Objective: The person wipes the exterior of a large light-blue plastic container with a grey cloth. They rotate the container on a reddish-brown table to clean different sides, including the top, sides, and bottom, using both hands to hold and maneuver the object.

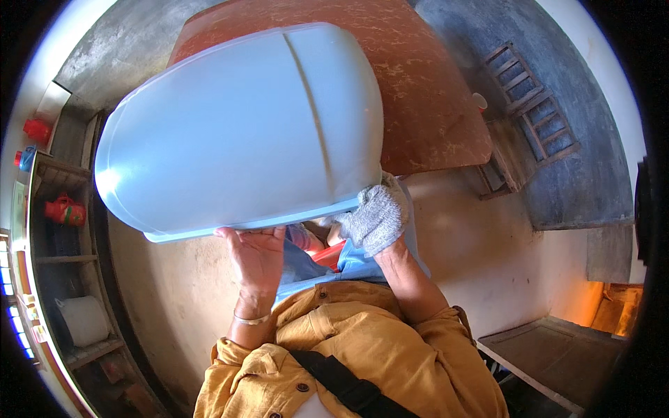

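Note:
A large pale blue plastic tub is tipped up in front of me, its underside facing the camera and filling the upper middle of the view. My left hand is bare with a thin bangle at the wrist and grips the tub's lower rim from below. My right hand wears a grey knitted glove and clamps the rim at the tub's lower right corner. Beneath the rim, between my hands, bits of blue and red cloth show. My mustard-yellow sleeves fill the lower edge.
A reddish-brown wooden tabletop lies behind the tub. At left stand shelves with red containers and a white roll. A wooden ladder-like frame leans at upper right. A flat grey panel sits at lower right.

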### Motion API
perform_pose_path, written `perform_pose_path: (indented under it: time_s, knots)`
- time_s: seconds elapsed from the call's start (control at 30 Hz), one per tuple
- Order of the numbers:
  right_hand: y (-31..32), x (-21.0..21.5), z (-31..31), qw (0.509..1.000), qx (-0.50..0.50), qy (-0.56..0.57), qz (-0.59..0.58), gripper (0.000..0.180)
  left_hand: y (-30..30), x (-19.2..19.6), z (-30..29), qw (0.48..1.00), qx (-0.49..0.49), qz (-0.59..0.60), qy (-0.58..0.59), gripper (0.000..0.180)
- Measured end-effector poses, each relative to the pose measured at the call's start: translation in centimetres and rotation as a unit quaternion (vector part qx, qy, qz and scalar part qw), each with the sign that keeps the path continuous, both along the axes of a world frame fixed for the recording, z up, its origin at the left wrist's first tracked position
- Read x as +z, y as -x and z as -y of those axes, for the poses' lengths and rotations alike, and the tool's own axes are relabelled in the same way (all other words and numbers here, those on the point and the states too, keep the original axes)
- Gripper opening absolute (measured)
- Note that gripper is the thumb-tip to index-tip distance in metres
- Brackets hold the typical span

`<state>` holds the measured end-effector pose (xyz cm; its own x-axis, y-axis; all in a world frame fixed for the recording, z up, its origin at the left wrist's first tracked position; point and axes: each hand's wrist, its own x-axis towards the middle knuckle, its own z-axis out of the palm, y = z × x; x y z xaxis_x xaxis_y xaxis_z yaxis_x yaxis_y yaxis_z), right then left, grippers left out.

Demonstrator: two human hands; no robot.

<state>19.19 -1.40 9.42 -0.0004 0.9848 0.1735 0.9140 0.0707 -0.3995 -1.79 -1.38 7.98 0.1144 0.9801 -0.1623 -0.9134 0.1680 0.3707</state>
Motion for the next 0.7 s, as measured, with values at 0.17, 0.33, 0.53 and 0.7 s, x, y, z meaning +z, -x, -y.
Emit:
perform_pose_path:
  time_s: [0.17, 0.33, 0.53, 0.7]
  knots:
    - [0.8, 2.5, -0.6, 0.994, 0.081, -0.004, -0.068, 0.060, 2.5, 0.7, -2.1, 0.995, 0.054, -0.059, 0.053, 0.065]
    - [5.1, 3.6, 1.4, 0.995, 0.082, 0.051, 0.031, 0.046, 1.0, -0.4, -0.1, 0.995, 0.081, 0.035, 0.054, 0.064]
    - [5.6, -0.1, 2.5, 0.937, -0.013, 0.017, -0.349, 0.044, -0.9, 0.9, 2.0, 0.996, -0.020, -0.044, 0.073, 0.070]
    - [2.4, -1.5, -0.7, 0.857, -0.026, 0.004, -0.515, 0.039, -0.6, 1.9, 2.2, 0.991, -0.003, -0.063, 0.114, 0.067]
